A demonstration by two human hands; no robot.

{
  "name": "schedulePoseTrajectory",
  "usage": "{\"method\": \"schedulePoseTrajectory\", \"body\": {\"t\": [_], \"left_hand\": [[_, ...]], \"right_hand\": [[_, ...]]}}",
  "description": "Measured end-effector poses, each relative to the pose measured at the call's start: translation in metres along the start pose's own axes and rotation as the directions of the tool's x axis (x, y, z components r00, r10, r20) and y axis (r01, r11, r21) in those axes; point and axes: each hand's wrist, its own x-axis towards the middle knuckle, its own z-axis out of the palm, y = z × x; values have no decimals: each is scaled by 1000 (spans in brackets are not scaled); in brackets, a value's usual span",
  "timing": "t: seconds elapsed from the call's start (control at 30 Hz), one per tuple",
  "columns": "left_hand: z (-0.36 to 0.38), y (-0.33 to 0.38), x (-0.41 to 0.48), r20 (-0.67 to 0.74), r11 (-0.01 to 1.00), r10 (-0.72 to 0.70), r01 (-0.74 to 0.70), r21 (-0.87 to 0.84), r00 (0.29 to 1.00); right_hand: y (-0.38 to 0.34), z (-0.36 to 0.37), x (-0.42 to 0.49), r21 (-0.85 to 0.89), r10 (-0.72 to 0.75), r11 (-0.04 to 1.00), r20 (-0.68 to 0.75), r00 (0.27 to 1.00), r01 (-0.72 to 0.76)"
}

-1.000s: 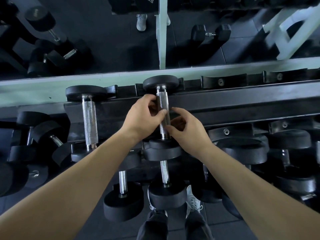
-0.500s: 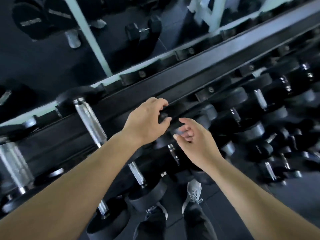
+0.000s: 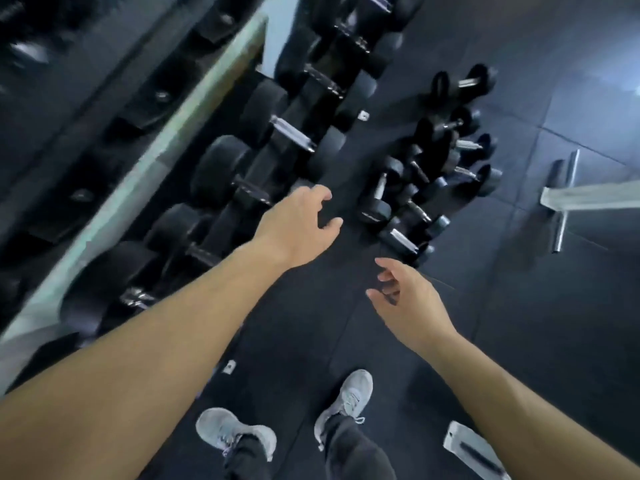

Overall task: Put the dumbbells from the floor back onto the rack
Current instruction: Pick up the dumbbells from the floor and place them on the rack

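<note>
Since a second ago we have let go of racked dumbbell handle; view swung from rack (image 3: 242, 188) to floor (image 3: 311, 323). Our left hand (image 3: 298, 226) and right hand (image 3: 405, 303) both empty, fingers loosely spread, in air above floor. Pile of dumbbells (image 3: 426, 174) on floor, beyond hands, just right of rack. Bench frame (image 3: 568, 199) right of pile. Our grey shoes (image 3: 346, 400) below; open floor before pile.

Your one head camera looked steeply down at the floor (image 3: 519, 306), tilted, rack (image 3: 221, 188) along the left.
</note>
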Motion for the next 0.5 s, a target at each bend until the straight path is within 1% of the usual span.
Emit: {"method": "schedulePoseTrajectory", "body": {"t": [0.13, 0.27, 0.4, 0.5], "left_hand": [[63, 78, 81, 65, 1000, 26, -26, 0, 998], [121, 131, 150, 130, 999, 37, -40, 22, 991], [176, 160, 221, 185, 1000, 18, -19, 1, 982], [223, 164, 278, 216, 998, -29, 39, -40, 976]], "right_hand": [[97, -51, 27, -13, 99, 995, -24, 995, -99], [167, -90, 64, -10, 170, 985, -50, 984, -171], [221, -119, 120, 4, 215, 977, -59, 975, -215], [262, -132, 175, 4, 236, 972, -57, 970, -236]]}}
